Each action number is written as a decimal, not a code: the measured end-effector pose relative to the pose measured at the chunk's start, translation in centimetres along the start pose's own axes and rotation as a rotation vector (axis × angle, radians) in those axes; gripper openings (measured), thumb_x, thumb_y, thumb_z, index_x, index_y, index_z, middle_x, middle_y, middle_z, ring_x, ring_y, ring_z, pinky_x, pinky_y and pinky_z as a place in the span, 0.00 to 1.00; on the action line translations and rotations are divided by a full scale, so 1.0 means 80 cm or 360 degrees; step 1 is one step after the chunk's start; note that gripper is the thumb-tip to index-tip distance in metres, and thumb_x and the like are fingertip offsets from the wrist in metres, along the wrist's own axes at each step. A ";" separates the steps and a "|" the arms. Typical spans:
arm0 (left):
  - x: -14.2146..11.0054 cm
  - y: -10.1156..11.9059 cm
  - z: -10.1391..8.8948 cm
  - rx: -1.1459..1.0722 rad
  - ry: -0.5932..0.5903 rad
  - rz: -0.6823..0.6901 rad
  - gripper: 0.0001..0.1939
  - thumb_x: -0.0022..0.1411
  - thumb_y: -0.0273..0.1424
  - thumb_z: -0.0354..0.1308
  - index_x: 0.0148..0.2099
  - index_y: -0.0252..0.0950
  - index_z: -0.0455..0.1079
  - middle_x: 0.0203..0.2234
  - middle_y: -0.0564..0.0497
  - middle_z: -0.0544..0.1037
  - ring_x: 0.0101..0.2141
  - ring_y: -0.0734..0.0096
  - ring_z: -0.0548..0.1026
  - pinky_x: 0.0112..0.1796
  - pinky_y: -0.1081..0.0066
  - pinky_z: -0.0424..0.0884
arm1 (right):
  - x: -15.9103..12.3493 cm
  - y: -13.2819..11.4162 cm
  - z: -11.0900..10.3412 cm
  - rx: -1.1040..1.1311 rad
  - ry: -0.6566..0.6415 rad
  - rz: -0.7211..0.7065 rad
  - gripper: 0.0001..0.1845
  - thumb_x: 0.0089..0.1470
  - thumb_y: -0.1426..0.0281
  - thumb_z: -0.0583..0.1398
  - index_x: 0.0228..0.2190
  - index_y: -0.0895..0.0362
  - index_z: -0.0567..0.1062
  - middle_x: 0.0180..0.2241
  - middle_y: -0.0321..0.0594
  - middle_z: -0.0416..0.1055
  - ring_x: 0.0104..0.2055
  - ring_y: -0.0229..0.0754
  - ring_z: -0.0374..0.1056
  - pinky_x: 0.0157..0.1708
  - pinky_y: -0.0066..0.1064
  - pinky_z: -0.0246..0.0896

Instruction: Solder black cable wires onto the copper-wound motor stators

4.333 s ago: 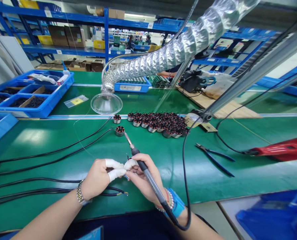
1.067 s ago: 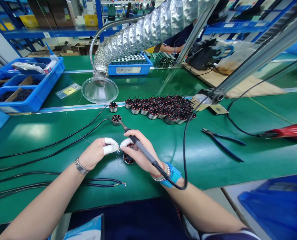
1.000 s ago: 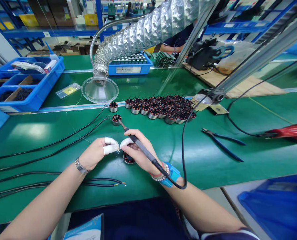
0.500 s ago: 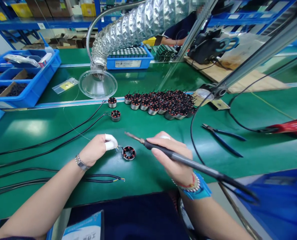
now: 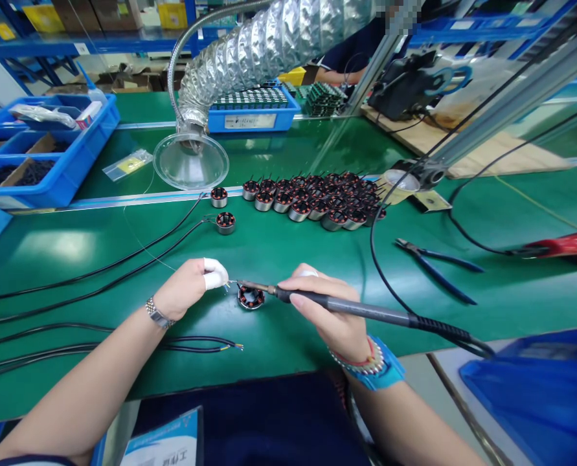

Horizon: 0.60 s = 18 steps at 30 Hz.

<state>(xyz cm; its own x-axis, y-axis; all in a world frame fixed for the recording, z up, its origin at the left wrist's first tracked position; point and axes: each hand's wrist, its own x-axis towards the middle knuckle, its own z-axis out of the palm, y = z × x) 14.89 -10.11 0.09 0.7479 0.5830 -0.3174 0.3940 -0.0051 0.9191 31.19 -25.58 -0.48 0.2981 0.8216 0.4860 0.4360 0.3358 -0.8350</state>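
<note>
- Right hand [image 5: 329, 317]: clenched pen-style around a soldering iron [image 5: 361, 311]. Compared with half a second ago, the iron has dropped to nearly level, its tip now just above the stator.
- Left hand [image 5: 188, 289]: pinching fine wire ends [image 5: 228, 285] in white-capped fingertips [image 5: 215, 274], in much the same spot as before.
- Motor stator [image 5: 250, 298]: lying on the green table [image 5: 288, 249] between the hands, no longer partly under the right hand.
- Black cables [image 5: 108, 346]: lying on the table left of the hands, with stripped ends.
- Two loose stators [image 5: 225, 222]: set apart from the tightly packed stators [image 5: 312, 204].
- Blue-handled pliers [image 5: 436, 272]: lying on the table to the right.
- Clear funnel hood [image 5: 191, 162]: hanging from a foil duct [image 5: 269, 52] beyond the stators, beside a blue parts tray [image 5: 40, 175].
- Co-worker's arm [image 5: 337, 76]: at the far side of the table.
</note>
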 end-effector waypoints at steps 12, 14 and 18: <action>0.002 0.000 0.000 0.0028 -0.0009 0.0014 0.04 0.45 0.29 0.55 0.23 0.34 0.67 0.18 0.56 0.67 0.22 0.76 0.61 0.26 0.74 0.56 | 0.002 0.003 0.003 0.0025 -0.0020 -0.0004 0.09 0.49 0.76 0.57 0.32 0.56 0.77 0.25 0.39 0.73 0.25 0.39 0.60 0.25 0.34 0.57; 0.002 -0.001 0.000 0.0035 -0.0011 0.0017 0.04 0.45 0.29 0.55 0.22 0.34 0.67 0.18 0.56 0.67 0.22 0.76 0.61 0.27 0.74 0.56 | 0.003 0.003 0.004 0.0032 -0.0023 -0.0006 0.09 0.49 0.76 0.57 0.32 0.56 0.77 0.25 0.39 0.73 0.25 0.38 0.60 0.25 0.33 0.57; 0.003 -0.002 0.001 0.0049 -0.0007 0.0025 0.04 0.46 0.29 0.55 0.23 0.34 0.67 0.18 0.56 0.68 0.23 0.76 0.62 0.26 0.74 0.56 | 0.004 0.001 0.006 0.0050 -0.0022 -0.0003 0.09 0.48 0.76 0.57 0.32 0.56 0.77 0.25 0.39 0.73 0.25 0.38 0.60 0.26 0.33 0.57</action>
<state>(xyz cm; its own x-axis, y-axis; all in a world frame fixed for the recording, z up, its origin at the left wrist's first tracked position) 15.05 -10.01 -0.17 0.7564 0.5792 -0.3039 0.3983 -0.0394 0.9164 30.95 -25.09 -0.53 0.2852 0.8272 0.4841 0.4097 0.3514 -0.8418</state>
